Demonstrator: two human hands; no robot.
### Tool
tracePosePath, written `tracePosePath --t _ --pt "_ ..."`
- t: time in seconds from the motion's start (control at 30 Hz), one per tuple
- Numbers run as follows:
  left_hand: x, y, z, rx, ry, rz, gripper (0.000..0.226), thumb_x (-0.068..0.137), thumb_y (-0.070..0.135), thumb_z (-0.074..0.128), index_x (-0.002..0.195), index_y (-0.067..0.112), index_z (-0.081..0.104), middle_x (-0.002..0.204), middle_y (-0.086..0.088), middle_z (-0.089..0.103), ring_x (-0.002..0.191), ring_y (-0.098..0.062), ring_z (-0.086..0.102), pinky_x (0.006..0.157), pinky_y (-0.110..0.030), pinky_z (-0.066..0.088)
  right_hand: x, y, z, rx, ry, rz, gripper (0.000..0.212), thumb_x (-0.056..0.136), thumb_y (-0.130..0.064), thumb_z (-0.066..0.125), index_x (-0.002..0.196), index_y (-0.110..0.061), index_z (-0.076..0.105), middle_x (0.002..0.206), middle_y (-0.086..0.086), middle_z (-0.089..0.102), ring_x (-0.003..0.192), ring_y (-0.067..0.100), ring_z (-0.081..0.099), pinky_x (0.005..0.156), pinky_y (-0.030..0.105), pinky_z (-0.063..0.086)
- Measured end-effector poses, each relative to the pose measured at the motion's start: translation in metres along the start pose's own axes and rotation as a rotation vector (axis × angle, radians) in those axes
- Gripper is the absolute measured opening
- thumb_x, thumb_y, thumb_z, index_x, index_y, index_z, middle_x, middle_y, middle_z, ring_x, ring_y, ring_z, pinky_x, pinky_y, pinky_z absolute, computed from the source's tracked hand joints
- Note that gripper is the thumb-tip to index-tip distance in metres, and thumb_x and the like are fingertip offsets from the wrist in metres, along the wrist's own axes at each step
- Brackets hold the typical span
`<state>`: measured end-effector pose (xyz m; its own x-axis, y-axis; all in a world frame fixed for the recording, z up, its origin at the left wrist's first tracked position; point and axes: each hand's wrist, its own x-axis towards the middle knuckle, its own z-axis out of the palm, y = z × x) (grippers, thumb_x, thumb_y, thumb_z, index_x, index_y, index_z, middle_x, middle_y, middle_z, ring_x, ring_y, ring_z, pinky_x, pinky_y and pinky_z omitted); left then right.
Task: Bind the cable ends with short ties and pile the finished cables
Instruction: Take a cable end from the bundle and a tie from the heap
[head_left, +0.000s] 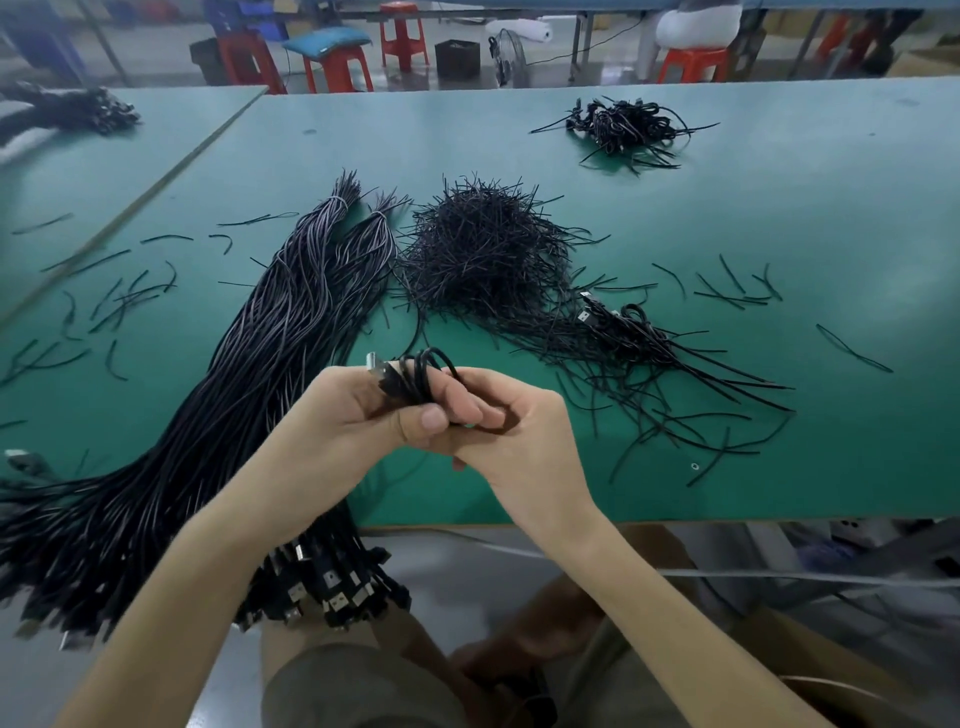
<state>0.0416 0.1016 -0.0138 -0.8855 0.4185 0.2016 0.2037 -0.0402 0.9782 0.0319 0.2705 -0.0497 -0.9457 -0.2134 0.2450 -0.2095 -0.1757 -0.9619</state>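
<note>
Black coiled cable (422, 373) sits locked in a two-handed grip above the near edge of the green desk (779, 234). The left hand (358, 415) closes thumb and fingers round the loops, with the metal plug (375, 365) poking out on top, seemingly so the coil cannot spring open. The right hand (519, 436) curls its fingers against the same loops from the other side. Whether a tie is pinched there is hidden by the fingers.

Supplies are laid out for short reaches. The heap of short ties (483, 249) lies straight beyond the grip. The thick sheaf of loose cables (260, 374) runs past its left side, plugs hanging over the desk edge toward the person's lap, likely so one can be drawn off at a time. To the right of the grip and a little beyond it, what look like finished cables (623, 325) rest among stray ties, handy for dropping the next one. A second pile (623, 127) lies far beyond. The binding step looks under way, not yet done.
</note>
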Motion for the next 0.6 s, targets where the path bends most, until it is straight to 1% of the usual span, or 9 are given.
tracePosePath --t 0.07,0.1,0.17,0.2,0.3,0.4,0.47,0.53,0.6 --pt "0.000 -0.003 0.009 0.019 0.097 0.046 0.015 0.094 0.008 0.062 0.100 0.004 0.076 0.109 -0.017 0.076 0.103 -0.039 0.071 0.083 -0.051 0.061 0.000 0.002 0.000 -0.025 0.020 -0.011 0.034 0.073 -0.014 0.077 0.103 -0.029 0.077 0.082 -0.011 0.075 0.063 0.004 0.062 0.053 0.022 0.051" --pt "0.000 -0.006 0.013 0.033 0.139 0.064 0.015 0.094 0.008 0.063 0.098 0.002 0.076 0.106 -0.016 0.077 0.095 -0.042 0.071 0.077 -0.053 0.061 -0.001 0.004 0.000 -0.024 0.024 -0.012 0.034 0.074 -0.014 0.074 0.106 -0.025 0.077 0.082 -0.009 0.075 0.063 0.006 0.064 0.052 0.025 0.051" --pt "0.000 -0.010 0.020 0.057 0.191 0.091 0.015 0.094 0.008 0.062 0.096 -0.002 0.074 0.102 -0.017 0.077 0.081 -0.049 0.063 0.068 -0.053 0.058 -0.001 0.008 -0.001 -0.005 0.026 -0.011 0.035 0.079 -0.006 0.070 0.111 -0.018 0.077 0.081 -0.003 0.075 0.066 0.014 0.070 0.051 0.028 0.052" --pt "-0.001 -0.012 0.021 0.052 0.201 0.101 0.016 0.095 0.009 0.061 0.095 -0.002 0.073 0.101 -0.017 0.076 0.079 -0.048 0.061 0.066 -0.052 0.056 -0.001 0.009 -0.001 0.009 0.024 -0.008 0.035 0.081 -0.002 0.069 0.112 -0.016 0.076 0.082 -0.001 0.075 0.067 0.017 0.071 0.051 0.028 0.052" --pt "-0.002 -0.010 0.020 0.018 0.154 0.114 0.018 0.098 0.013 0.056 0.093 0.002 0.069 0.101 -0.018 0.075 0.084 -0.036 0.066 0.066 -0.049 0.055 -0.002 0.010 -0.006 0.057 -0.011 -0.006 0.037 0.083 0.009 0.069 0.112 -0.013 0.074 0.085 0.002 0.075 0.067 0.019 0.072 0.053 0.028 0.053" --pt "-0.001 -0.008 0.017 0.036 0.111 0.091 0.018 0.097 0.015 0.056 0.093 0.001 0.067 0.100 -0.019 0.074 0.083 -0.044 0.064 0.066 -0.054 0.053 -0.003 0.013 -0.009 0.032 -0.047 -0.020 0.036 0.084 0.012 0.067 0.113 -0.009 0.071 0.088 0.003 0.074 0.068 0.021 0.072 0.055 0.028 0.055" --pt "-0.001 -0.009 0.020 0.025 0.147 0.091 0.018 0.097 0.011 0.056 0.095 -0.003 0.067 0.100 -0.020 0.075 0.089 -0.051 0.063 0.067 -0.061 0.051 -0.004 0.015 -0.007 -0.008 0.005 -0.032 0.039 0.083 0.010 0.065 0.114 -0.012 0.071 0.087 -0.001 0.073 0.071 0.019 0.072 0.058 0.028 0.055" --pt "0.001 -0.010 0.026 0.020 0.199 0.106 0.015 0.098 0.004 0.054 0.097 -0.002 0.067 0.100 -0.019 0.075 0.095 -0.051 0.064 0.071 -0.066 0.051 -0.005 0.017 -0.002 -0.055 0.080 -0.061 0.041 0.081 0.006 0.064 0.116 -0.014 0.071 0.089 -0.005 0.073 0.074 0.017 0.071 0.060 0.027 0.056" --pt "0.004 -0.009 0.032 0.050 0.239 0.128 0.015 0.099 0.001 0.053 0.097 -0.002 0.067 0.099 -0.018 0.076 0.095 -0.046 0.067 0.074 -0.064 0.051 -0.004 0.017 0.001 -0.069 0.130 -0.091 0.041 0.081 0.003 0.064 0.115 -0.019 0.071 0.093 -0.008 0.072 0.075 0.014 0.069 0.061 0.027 0.056"
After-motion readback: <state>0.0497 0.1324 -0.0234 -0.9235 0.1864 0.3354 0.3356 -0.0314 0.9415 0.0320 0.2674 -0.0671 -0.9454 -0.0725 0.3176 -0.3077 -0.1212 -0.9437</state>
